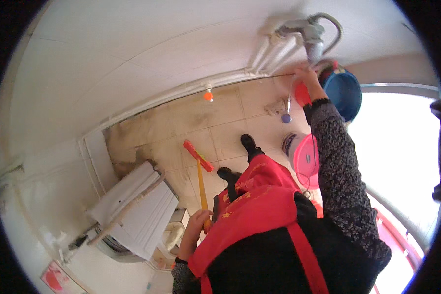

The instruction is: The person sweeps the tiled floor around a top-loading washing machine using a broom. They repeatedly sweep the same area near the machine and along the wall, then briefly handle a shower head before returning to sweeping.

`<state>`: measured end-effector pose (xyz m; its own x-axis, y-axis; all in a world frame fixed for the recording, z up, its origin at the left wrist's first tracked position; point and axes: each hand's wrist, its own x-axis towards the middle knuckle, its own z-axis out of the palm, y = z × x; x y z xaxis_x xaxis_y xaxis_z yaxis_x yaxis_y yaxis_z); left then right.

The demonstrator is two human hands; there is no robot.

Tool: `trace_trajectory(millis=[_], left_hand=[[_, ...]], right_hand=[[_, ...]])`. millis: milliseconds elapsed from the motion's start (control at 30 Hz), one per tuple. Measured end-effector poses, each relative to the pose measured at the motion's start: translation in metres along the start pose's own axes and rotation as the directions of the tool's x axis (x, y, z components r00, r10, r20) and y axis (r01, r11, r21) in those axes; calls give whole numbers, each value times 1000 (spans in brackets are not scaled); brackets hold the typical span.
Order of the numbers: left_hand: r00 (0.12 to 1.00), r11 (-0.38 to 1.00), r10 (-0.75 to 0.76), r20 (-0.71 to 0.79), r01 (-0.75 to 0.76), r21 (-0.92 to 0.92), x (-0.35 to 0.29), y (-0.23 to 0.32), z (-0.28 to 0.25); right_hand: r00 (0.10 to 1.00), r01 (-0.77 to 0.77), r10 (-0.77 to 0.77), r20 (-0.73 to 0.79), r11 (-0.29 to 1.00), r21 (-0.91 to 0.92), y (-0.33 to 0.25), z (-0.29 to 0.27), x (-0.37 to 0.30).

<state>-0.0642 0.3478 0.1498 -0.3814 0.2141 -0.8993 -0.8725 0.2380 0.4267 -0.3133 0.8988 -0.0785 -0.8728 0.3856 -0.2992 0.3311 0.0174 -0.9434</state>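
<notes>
My left hand (195,230) is closed around the yellow handle (202,188) of a broom, low beside the red apron (250,210). The broom's red head (198,156) rests on the tiled floor, left of my black shoes. My right arm stretches far forward to the wall, in a dark speckled sleeve. There my right hand (308,81) has its fingers curled, just below a grey pipe fitting (312,36) and beside a blue basin (343,93). What the fingers grip is too small to make out. Below that hand hangs or stands a thin white piece with a blue-purple end (286,118).
A pink-lidded white bucket (306,157) stands right of my feet. Something red (302,93) sits beside the basin. White pipes (181,92) run along the wall base, with an orange-capped valve (208,96). At left are a white panelled appliance (144,215) and a wooden stick (127,208).
</notes>
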Motion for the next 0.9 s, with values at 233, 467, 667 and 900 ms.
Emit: trace_trajectory(millis=[233, 467, 667, 900], left_hand=[[833, 689, 514, -206, -543, -480, 40, 34, -20], [676, 623, 694, -248, -737, -264, 142, 182, -44], [586, 585, 725, -364, -801, -125, 206, 274, -57], [896, 920, 351, -271, -384, -79, 262, 146, -9]], right_hand=[[997, -27, 76, 11, 481, -876, 96, -8, -64], [968, -175, 118, -222, 950, -258, 53, -18, -117], [934, -345, 333, -128, 935, -88, -52, -12, -174], [936, -341, 337, 101, 940, 26, -181, 25, -235]])
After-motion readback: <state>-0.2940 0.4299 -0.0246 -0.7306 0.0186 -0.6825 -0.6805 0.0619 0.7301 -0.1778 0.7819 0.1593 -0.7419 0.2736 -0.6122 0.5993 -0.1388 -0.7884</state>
